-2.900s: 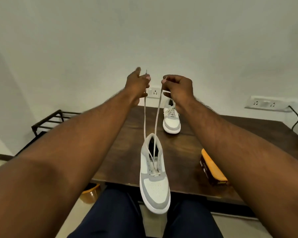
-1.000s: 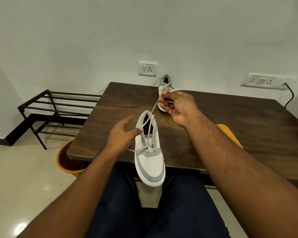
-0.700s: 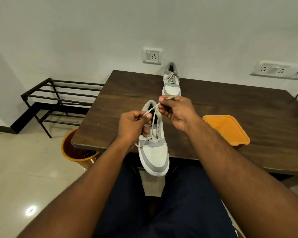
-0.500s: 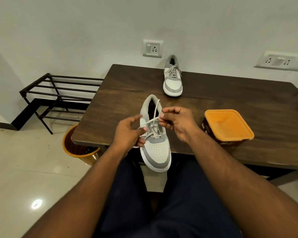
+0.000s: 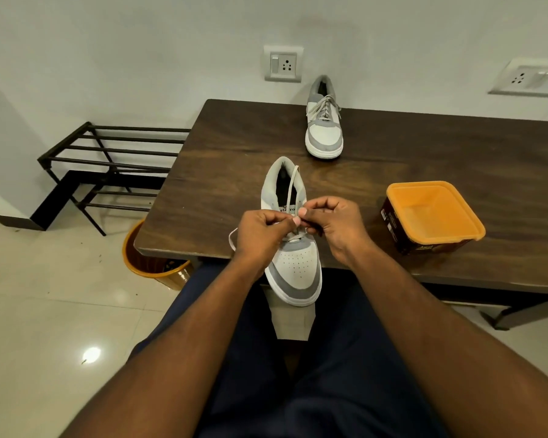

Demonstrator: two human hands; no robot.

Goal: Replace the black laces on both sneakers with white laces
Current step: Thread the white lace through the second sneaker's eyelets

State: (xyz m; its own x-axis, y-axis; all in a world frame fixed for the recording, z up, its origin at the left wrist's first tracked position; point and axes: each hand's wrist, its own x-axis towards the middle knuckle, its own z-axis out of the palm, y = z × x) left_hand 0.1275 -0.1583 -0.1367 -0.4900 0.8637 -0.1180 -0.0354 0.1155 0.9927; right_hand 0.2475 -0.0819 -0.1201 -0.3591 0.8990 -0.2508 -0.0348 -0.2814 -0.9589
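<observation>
White wall and pale tiled floor are framing a dark wooden table (image 5: 393, 159), which is taking up most of the space ahead of the seated person. To its left a black metal rack (image 5: 108, 159) is standing against the wall, and an orange bin (image 5: 146, 263) is sitting on the floor just beside the table's near corner.

On the far side of the table the far sneaker (image 5: 325, 121) is standing already laced in white and, as far as I can judge, finished. An orange-lidded tub (image 5: 434, 213) is sitting to the right, well apart from it.

At the near edge the near sneaker (image 5: 293, 248) is hanging its toe out over the person's lap. The white lace (image 5: 290, 191) is threaded through the lower eyelets, one end running up over the collar and a loop trailing off to the left. The left hand (image 5: 260, 229) and right hand (image 5: 336, 222) are meeting over the tongue, each pinching lace between thumb and fingers. No black lace is showing anywhere, so what is left looks like the upper eyelets and a knot.

Open tabletop is lying all around the near shoe; only the overhanging toe is risking a slip.
</observation>
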